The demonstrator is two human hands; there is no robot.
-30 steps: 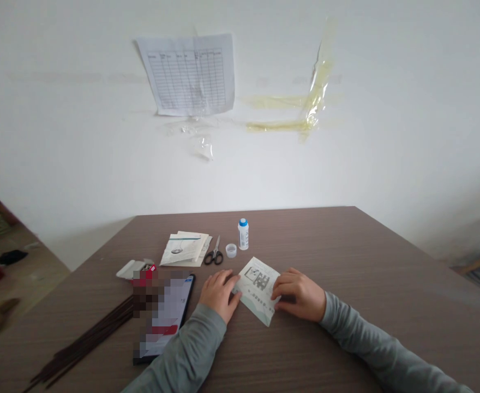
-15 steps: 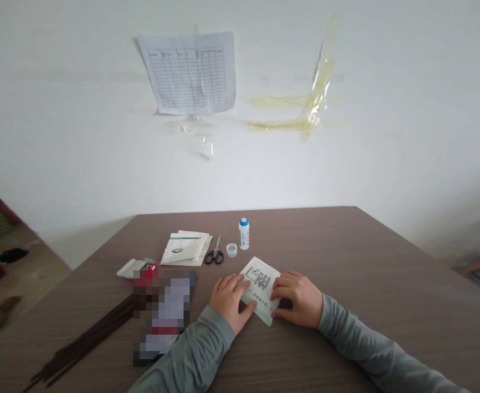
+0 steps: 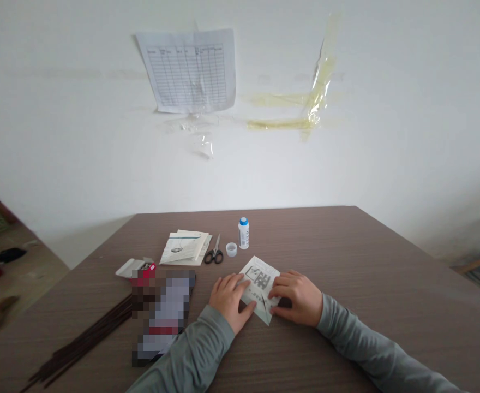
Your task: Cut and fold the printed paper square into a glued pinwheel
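Your left hand (image 3: 229, 303) has shifted right onto the printed paper (image 3: 259, 277) since a second ago, and a dark crease now shows near the paper's lower corner. Your left grip is spread, fingertips and thumb touching the paper's left side. Your right hand (image 3: 299, 297) curls at its right edge; you can't tell whether that grip is pinching. The paper lies on the worktop (image 3: 346, 245) between both hands, its longer diagonal running away from you, tipped slightly left, far corner toward the bottle (image 3: 244, 236).
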